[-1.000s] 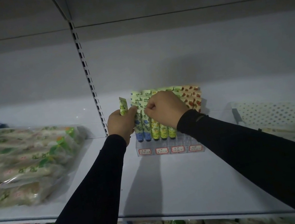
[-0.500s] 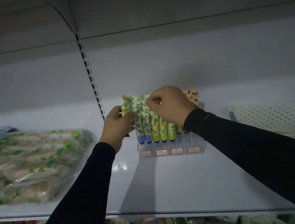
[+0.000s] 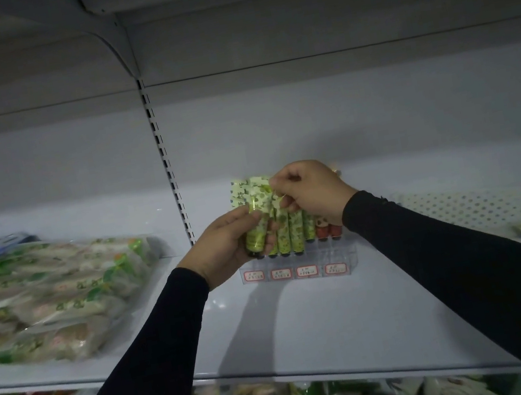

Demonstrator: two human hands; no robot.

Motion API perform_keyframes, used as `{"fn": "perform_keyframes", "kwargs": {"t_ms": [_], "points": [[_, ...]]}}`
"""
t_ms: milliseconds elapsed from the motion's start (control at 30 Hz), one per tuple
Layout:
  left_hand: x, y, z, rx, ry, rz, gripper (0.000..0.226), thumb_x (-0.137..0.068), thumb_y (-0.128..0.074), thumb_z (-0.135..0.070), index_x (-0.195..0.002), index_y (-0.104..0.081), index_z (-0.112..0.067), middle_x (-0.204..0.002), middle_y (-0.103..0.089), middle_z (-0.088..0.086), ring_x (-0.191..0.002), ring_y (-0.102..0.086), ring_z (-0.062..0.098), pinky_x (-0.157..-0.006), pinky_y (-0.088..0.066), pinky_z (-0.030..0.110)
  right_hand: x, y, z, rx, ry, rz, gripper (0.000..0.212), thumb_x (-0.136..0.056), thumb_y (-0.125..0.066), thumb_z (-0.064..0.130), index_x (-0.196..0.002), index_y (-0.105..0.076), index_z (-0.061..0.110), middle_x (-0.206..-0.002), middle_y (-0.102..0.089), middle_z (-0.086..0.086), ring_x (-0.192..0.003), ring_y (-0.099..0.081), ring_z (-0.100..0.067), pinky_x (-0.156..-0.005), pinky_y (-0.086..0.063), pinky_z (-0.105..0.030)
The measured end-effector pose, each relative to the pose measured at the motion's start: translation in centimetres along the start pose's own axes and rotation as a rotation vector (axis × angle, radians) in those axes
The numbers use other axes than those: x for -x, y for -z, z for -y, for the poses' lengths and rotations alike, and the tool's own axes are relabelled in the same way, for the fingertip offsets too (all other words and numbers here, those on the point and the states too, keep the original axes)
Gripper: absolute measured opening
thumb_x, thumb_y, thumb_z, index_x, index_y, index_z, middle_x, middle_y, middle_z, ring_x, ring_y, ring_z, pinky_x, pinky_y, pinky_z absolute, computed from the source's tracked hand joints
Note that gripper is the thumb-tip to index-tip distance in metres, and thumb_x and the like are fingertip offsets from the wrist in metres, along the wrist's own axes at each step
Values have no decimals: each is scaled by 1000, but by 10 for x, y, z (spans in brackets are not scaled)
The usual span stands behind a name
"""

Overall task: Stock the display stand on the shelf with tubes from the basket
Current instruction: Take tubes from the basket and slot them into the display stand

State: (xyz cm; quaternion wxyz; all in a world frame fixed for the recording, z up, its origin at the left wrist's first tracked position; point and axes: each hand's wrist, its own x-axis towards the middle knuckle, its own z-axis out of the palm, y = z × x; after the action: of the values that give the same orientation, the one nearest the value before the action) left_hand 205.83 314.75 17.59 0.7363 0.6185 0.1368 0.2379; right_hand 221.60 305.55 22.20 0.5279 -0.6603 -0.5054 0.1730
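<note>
Left grip: your left hand (image 3: 226,248) is curling its fingers round a slim yellow-green printed tube with a dark cap (image 3: 255,234), holding it upright just in front of the stand's left end.
Right grip: your right hand (image 3: 308,190) is pinching the flat crimped tops of the green patterned tubes already standing in the stand (image 3: 287,230), seemingly steadying or parting them.
Stand: the clear plastic display stand with red-bordered price labels (image 3: 296,269) is sitting towards the back of the white metal shelf (image 3: 308,321), near its middle.
Stock so far: green tubes are filling the left and centre slots, and two red-printed tubes (image 3: 325,226) are standing at the right end; your hands are hiding the back rows.
Supply: the white perforated plastic basket (image 3: 476,208) is resting at the shelf's right edge, with at least one green pack showing inside.
Progress: you are looking well along, judging by the full front row; the held tube is not yet seated, and whatever the basket holds is left.
Neighbours: clear bags of green-printed goods (image 3: 50,297) are lying along the shelf's left side.
</note>
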Motion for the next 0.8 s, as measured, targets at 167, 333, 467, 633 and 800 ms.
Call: {"fn": "perform_keyframes", "kwargs": {"t_ms": [167, 333, 467, 633, 800], "points": [[0, -6, 11, -127, 38, -15, 10, -96, -60, -11, -102, -53, -5, -98, -67, 13, -83, -66, 24, -78, -56, 28, 7, 11, -2, 8, 41, -101, 18, -97, -57, 23, -96, -65, 7, -86, -65, -5, -62, -64, -9, -56, -55, -17], [-2, -7, 17, -225, 44, 21, 27, -97, -60, -15, -117, -55, 2, -107, -66, 16, -89, -69, 22, -83, -55, 28, 11, 19, -4, 45, 26, -26, 20, -92, -64, 25, -97, -69, 6, -80, -68, -1, -64, -66, -7, -60, -54, -17], [-5, -7, 21, -383, 39, -83, 45, -94, -67, -22, -131, -55, 1, -101, -70, 6, -94, -71, 23, -88, -57, 35, 12, 29, -8, 64, 8, -67, 19, -88, -70, 26, -88, -73, 8, -72, -70, -1, -58, -66, -5, -58, -53, -17], [0, 20, 32, -830, 36, -246, 23, -94, -63, -31, -85, -72, -11, -84, -72, 7, -77, -65, 17, -82, -55, 38, 17, 44, -17, 356, 76, -135, 24, -87, -69, 33, -75, -73, 12, -71, -71, 5, -60, -62, 1, -62, -49, -13], [15, 47, 58, -1363, 155, -348, 43, -93, -55, -51, -105, -67, -11, -104, -70, 6, -94, -62, 22, -74, -44, 29, 20, 49, -31, 521, 107, -214, 25, -90, -66, 28, -78, -75, 8, -82, -72, 2, -77, -64, -9, -70, -47, -16]]}}
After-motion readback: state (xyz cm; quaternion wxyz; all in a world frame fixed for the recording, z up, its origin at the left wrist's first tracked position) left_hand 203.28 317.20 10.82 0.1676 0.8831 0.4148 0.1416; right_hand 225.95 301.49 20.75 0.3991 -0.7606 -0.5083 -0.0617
